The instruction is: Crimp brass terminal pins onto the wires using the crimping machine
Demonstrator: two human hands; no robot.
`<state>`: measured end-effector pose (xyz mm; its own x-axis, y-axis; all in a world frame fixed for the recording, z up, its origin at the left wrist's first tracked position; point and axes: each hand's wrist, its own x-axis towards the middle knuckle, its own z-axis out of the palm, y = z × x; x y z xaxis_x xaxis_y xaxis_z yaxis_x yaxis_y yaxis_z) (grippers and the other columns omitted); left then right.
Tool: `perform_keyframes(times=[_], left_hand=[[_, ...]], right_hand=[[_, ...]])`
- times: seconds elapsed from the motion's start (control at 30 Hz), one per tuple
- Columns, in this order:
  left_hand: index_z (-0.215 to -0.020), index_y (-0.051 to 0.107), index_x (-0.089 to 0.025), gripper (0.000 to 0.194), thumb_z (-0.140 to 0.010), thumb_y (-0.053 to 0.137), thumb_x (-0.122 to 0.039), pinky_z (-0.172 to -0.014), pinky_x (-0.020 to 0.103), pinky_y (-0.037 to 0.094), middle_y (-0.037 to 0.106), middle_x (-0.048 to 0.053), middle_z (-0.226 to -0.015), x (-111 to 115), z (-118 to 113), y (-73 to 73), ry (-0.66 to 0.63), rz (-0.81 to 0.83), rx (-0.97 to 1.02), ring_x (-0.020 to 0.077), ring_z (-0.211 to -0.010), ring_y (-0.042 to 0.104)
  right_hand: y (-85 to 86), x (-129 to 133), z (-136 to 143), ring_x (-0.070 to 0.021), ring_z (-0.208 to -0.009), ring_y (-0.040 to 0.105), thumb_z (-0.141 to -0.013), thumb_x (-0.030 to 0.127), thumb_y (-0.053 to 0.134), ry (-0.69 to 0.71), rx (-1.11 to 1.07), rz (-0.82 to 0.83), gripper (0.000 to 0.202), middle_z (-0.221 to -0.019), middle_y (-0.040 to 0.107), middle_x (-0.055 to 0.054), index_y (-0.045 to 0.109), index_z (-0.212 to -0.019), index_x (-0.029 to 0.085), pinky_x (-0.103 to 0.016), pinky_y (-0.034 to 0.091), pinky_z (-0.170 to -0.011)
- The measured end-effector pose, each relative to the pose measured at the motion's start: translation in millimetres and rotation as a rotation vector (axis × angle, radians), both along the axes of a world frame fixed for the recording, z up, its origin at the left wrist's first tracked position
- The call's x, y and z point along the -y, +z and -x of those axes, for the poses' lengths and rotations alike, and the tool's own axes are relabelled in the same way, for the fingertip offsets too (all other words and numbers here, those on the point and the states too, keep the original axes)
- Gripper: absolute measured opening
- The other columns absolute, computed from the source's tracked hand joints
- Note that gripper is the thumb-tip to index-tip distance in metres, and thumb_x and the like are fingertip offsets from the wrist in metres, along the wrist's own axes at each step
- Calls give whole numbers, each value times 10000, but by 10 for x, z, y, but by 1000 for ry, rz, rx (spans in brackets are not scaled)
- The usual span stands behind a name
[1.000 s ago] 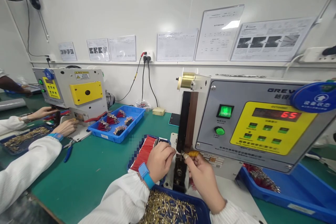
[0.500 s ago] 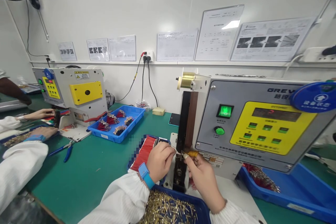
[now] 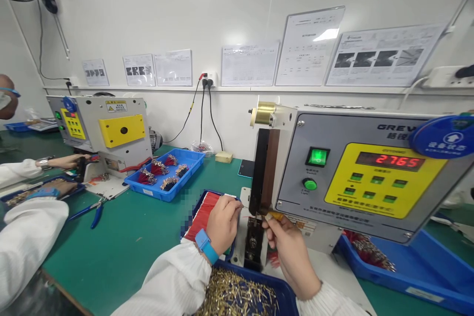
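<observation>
My left hand (image 3: 224,224), with a blue band at the wrist, is closed in a pinch just left of the press head (image 3: 254,232) of the machine. It hangs above a blue tray of red wires (image 3: 205,215); what its fingertips hold is too small to make out. On the press's other side, my right hand (image 3: 291,249) is also pinched, fingertips close to the tooling. Something yellow-orange (image 3: 278,216) shows at its index finger. Whatever it grips is hidden. Below both hands lies a blue tray full of small brass-coloured metal terminals (image 3: 240,294).
The grey machine (image 3: 314,192) with a yellow panel rises at right. Beside it stands a blue bin (image 3: 418,276) with wired parts. Left are another blue bin (image 3: 185,185) of wire bundles, pliers (image 3: 97,213), and a co-worker's hand (image 3: 70,160) at a second machine (image 3: 107,128).
My left hand has drawn slightly left, away from the press; my right has shifted slightly right. The display, nearly dark before, reads 2765. A co-worker's head has come into view at left.
</observation>
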<state>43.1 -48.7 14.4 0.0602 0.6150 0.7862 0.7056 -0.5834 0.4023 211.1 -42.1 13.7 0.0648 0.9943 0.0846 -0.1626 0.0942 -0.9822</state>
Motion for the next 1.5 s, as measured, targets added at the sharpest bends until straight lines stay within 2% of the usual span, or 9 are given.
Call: perform_keyframes(times=[0.17,0.37,0.5,0.6,0.8,1.1,1.5], left_hand=[[-939,585,-182,167,-958,421,-154,-783,310,480,575,68,-938,7,-3,2,-27,0,8,177,-888,542],[-950,593,-186,164,-956,431,-156,-802,325,469,578,67,-943,4,2,-15,-54,13,-17,187,-909,534],[-944,598,-185,165,-944,438,-144,-790,327,465,575,70,-944,6,3,-21,-70,16,-44,192,-904,527],[-943,604,-187,170,-937,441,-136,-776,319,463,576,68,-935,11,2,-18,-83,10,-59,190,-893,527],[-941,602,-184,170,-933,443,-125,-773,310,456,573,64,-919,19,-1,-3,-91,-2,-63,184,-885,523],[-927,605,-182,184,-912,440,-102,-743,299,453,556,60,-894,22,13,-9,-121,12,-97,179,-854,516],[-934,602,-183,193,-910,428,-105,-746,310,460,565,67,-911,22,12,-2,-127,20,-85,186,-861,520]], right_hand=[[-28,-5,-2,-93,-378,397,-645,605,701,36,129,-27,441,-495,539,30,579,-646,181,-227,310,-383],[-57,-6,2,-109,-402,410,-652,639,668,43,187,-35,458,-552,570,13,579,-686,191,-239,316,-387],[-74,-20,-12,-116,-408,411,-709,636,620,43,283,-94,439,-538,557,18,572,-675,200,-243,316,-401],[-85,-29,-25,-133,-454,459,-740,616,602,21,332,-159,423,-535,558,17,571,-670,200,-252,366,-454],[-46,-5,-13,-123,-366,428,-722,639,588,14,243,-21,433,-471,481,58,500,-657,220,-240,341,-371],[-91,34,-3,-111,-344,394,-747,619,593,26,290,-84,414,-465,471,64,560,-737,207,-230,304,-336],[42,62,0,-106,-360,427,-667,643,653,45,218,-43,451,-502,538,40,554,-673,203,-233,356,-354]])
